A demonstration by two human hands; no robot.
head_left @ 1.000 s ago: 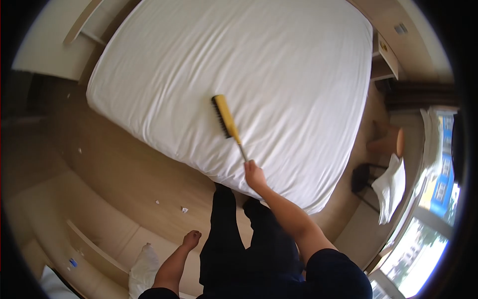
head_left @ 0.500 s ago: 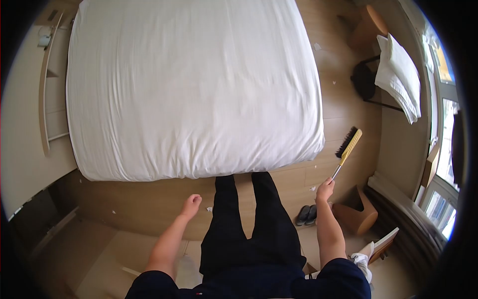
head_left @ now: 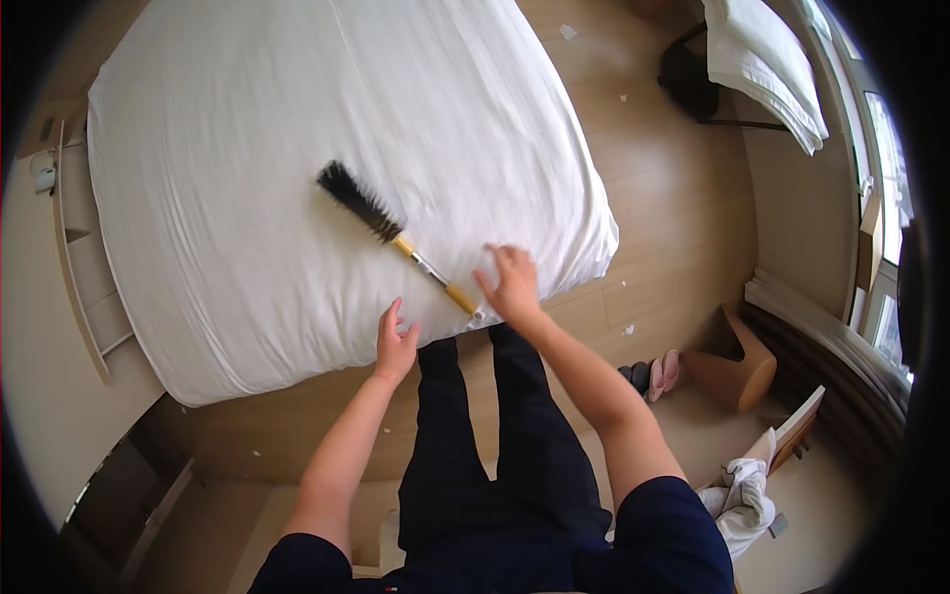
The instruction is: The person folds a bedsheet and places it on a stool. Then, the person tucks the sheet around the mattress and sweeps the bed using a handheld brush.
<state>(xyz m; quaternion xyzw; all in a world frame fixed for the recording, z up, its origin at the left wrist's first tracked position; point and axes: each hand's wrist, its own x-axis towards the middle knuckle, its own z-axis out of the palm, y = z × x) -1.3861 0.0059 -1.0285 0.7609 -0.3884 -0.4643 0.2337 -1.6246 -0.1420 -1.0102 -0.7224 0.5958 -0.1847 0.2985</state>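
A white-sheeted bed (head_left: 228, 198) stood ahead. On it, near the close edge, lay a brush (head_left: 404, 244), bristles pointing away. The right hand (head_left: 513, 284) was just beside it, fingers apart; the left hand (head_left: 396, 348), near the edge, had its thumb apart from its fingers

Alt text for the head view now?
A black-bristled brush lies on a white bed sheet. A person's right hand and left hand, both open and empty, flank its yellow handle; pink slippers sit on the floor at right.
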